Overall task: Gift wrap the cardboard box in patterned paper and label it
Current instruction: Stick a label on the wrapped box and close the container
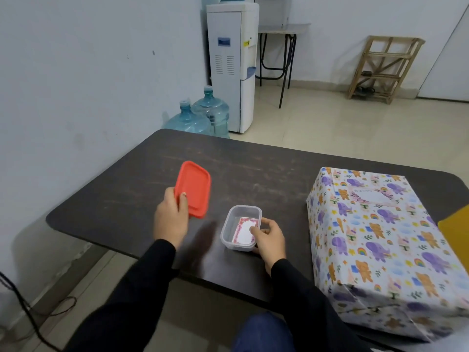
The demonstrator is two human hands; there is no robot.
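Wrapped box [380, 240] sits at the right of the table [127, 199], right of both hands. I see left hand [170, 219] pinching red lid [194, 188] aloft; right hand [270, 240] curled round clear tub [228, 229] near front edge. Open tabletop lies behind tub.

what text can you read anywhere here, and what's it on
Nothing can be quoted.
Label on the wrapped box: handwritten line, too blurred to read.
Water dispenser: blue panel and yellow sticker, too small to read.
Label card in the clear container: no writing visible.
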